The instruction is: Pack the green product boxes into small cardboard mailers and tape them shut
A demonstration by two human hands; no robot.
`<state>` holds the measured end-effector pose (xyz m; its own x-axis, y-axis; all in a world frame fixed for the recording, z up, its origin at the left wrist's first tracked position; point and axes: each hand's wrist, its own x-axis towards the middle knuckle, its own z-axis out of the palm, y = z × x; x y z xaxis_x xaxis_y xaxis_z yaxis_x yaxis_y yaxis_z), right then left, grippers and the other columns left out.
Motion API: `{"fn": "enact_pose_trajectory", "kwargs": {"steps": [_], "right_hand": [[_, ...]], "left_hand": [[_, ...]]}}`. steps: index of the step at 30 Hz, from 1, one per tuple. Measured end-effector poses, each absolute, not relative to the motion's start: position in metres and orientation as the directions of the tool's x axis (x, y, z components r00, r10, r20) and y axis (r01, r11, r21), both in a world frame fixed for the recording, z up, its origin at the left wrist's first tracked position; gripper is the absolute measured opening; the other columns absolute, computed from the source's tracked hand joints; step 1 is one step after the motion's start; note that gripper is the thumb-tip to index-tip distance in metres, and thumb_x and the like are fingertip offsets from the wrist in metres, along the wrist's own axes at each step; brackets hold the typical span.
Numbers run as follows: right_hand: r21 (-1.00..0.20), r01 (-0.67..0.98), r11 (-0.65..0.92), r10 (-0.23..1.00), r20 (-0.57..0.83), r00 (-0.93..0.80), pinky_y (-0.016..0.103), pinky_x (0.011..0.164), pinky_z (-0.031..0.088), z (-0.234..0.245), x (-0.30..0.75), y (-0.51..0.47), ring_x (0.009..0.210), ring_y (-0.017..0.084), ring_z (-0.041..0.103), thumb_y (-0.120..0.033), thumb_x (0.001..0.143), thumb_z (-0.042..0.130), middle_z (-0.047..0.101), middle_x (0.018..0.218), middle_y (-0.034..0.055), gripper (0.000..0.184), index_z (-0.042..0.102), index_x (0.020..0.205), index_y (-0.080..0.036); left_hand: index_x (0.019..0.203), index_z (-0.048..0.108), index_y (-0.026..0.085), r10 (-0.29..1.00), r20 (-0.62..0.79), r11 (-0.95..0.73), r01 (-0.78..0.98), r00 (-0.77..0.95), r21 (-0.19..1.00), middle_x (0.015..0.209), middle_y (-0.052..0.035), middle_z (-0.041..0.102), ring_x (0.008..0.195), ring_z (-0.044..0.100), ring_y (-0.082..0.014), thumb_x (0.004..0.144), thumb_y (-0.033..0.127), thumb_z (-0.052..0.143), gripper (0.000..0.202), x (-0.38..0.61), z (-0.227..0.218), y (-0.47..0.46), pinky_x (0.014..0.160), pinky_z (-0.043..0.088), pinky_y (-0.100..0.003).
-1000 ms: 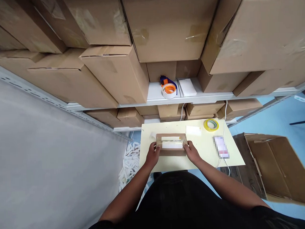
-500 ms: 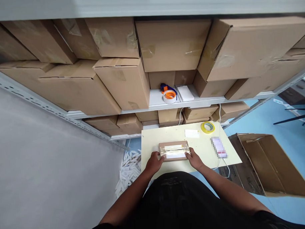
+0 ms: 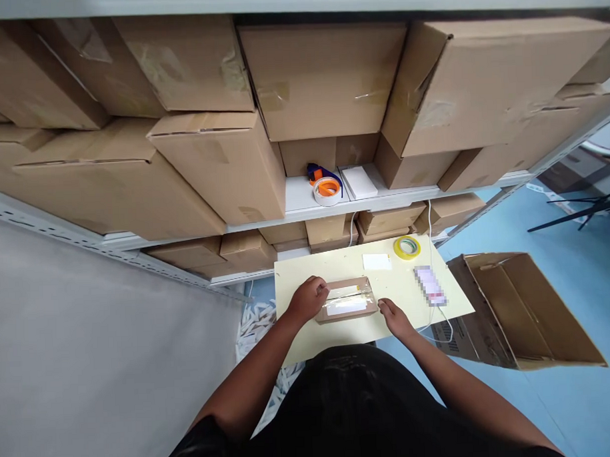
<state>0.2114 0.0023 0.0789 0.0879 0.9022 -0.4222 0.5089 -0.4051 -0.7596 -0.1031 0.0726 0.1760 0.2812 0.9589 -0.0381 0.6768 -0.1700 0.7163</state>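
A small flat brown parcel [image 3: 346, 300] with white labels and clear tape lies on a pale yellow table [image 3: 339, 334]. My left hand [image 3: 310, 297] rests on the parcel's left end, fingers curled over its top edge. My right hand [image 3: 394, 317] sits just off the parcel's right front corner, fingers bent, with nothing seen in it. A yellow tape roll [image 3: 406, 247] and a white card [image 3: 377, 261] lie at the table's far side. A blurred phone [image 3: 429, 285] with a white cable lies to the right.
An open empty cardboard box [image 3: 522, 307] stands on the blue floor at the right. Shelves ahead hold large cardboard boxes [image 3: 324, 81]; an orange tape dispenser [image 3: 325, 186] and a white box [image 3: 359, 182] sit in a gap. White paper strips [image 3: 255, 323] litter the floor left of the table.
My left hand moved up onto the parcel's left end. My right hand let go of the right end and drew back toward me. The parcel turned slightly.
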Motion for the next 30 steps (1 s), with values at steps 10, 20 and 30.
{"fn": "enact_pose_trajectory", "kwargs": {"steps": [10,20,30], "right_hand": [[-0.734,0.392,-0.555,0.792,-0.611,-0.022,0.036,0.083,0.053,0.050,0.277,0.019,0.092,0.025,0.072,-0.067,0.091,0.043,0.074,0.107,0.0091,0.053,0.067,0.104,-0.022],[-0.730,0.409,-0.548,0.775,-0.627,-0.081,0.033,0.080,0.050,0.041,0.315,0.029,0.085,0.022,0.071,-0.061,0.091,0.047,0.074,0.096,0.0048,0.044,0.067,0.097,-0.023],[-0.721,0.403,-0.564,0.765,-0.640,-0.075,0.033,0.080,0.050,0.038,0.336,0.027,0.085,0.023,0.069,-0.058,0.091,0.048,0.070,0.089,0.0037,0.039,0.066,0.093,-0.023]], "left_hand": [[0.102,0.072,0.023,0.761,-0.323,-0.429,0.810,0.563,0.399,0.114,-0.0046,0.071,0.107,0.065,-0.0210,0.095,0.029,0.049,0.025,0.011,0.147,0.178,0.087,0.051,-0.030],[0.104,0.072,0.018,0.556,-0.523,-0.643,0.733,0.646,0.222,0.121,-0.0147,0.066,0.115,0.061,-0.0301,0.082,0.015,0.065,0.023,0.104,0.077,0.249,0.090,0.052,-0.039],[0.110,0.070,0.014,0.503,-0.499,-0.743,0.648,0.705,0.166,0.125,-0.0180,0.062,0.121,0.056,-0.0300,0.085,0.003,0.057,0.030,0.124,0.049,0.268,0.098,0.048,-0.041]]}}
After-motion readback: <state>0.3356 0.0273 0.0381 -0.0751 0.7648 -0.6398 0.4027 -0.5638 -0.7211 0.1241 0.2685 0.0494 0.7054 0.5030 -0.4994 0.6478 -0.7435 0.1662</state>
